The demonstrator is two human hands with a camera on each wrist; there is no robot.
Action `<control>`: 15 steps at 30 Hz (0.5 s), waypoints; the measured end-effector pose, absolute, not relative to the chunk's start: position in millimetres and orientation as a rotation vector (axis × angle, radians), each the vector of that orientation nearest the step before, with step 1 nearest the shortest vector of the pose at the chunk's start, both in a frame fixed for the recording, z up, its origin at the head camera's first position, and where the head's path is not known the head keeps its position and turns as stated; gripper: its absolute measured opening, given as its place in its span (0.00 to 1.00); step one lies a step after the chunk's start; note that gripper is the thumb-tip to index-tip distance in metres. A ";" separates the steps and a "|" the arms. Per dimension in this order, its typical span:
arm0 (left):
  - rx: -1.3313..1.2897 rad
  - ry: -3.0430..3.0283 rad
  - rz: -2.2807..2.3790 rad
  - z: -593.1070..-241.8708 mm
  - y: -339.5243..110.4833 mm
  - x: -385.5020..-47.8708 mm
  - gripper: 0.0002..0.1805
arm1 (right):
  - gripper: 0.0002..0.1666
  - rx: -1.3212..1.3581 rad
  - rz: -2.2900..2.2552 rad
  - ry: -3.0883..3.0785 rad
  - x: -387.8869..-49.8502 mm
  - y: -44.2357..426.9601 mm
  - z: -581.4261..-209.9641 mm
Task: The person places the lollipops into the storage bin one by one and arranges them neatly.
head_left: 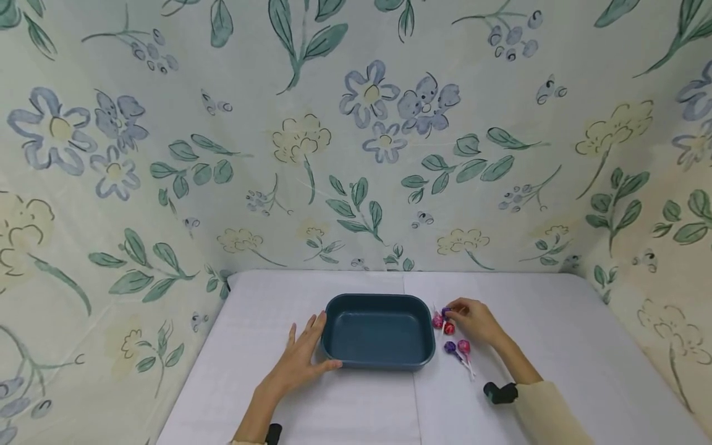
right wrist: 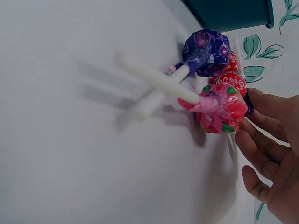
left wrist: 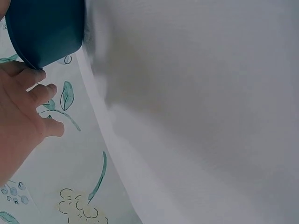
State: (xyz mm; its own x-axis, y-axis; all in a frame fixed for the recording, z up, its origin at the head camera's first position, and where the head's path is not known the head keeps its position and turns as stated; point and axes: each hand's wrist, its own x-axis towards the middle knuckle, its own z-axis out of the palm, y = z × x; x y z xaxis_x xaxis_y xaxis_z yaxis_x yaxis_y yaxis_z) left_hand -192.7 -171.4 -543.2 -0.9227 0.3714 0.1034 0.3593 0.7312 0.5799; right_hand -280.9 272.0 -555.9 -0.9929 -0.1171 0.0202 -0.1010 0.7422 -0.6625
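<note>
A dark teal rectangular tray (head_left: 378,364) stands on the white table with nothing inside. My left hand (head_left: 300,358) rests against its left side, fingers spread and fairly straight, thumb at the near corner. To the tray's right, my right hand (head_left: 477,321) pinches a dark purple lollipop (head_left: 445,313) between thumb and fingertips. Beside it lie a pink lollipop (head_left: 437,321) and a red lollipop (head_left: 449,329). Nearer the front, a purple lollipop (right wrist: 205,52) and a pink lollipop with green spots (right wrist: 219,108) lie with white sticks crossed in the right wrist view.
The white cloth-covered table (head_left: 356,408) meets a floral curtain (head_left: 356,154) at its back edge. Dark straps are on both wrists, the right one (head_left: 500,393) next to a cream sleeve (head_left: 547,411).
</note>
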 end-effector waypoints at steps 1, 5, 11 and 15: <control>0.609 2.903 0.970 -543.5 -171.2 -192.7 0.62 | 0.13 -0.174 -1.112 2.908 -280.9 273.2 -555.4; 0.608 2.901 0.979 -544.6 -171.3 -192.1 0.62 | 0.15 -0.148 -1.140 2.942 -280.4 278.8 -550.0; 0.636 2.926 1.016 -547.2 -171.8 -192.5 0.62 | 0.19 -0.138 -1.291 3.061 -284.0 280.8 -531.8; 0.633 2.912 1.036 -548.0 -171.1 -193.2 0.62 | 0.21 -0.152 -1.387 3.089 -285.5 265.4 -517.9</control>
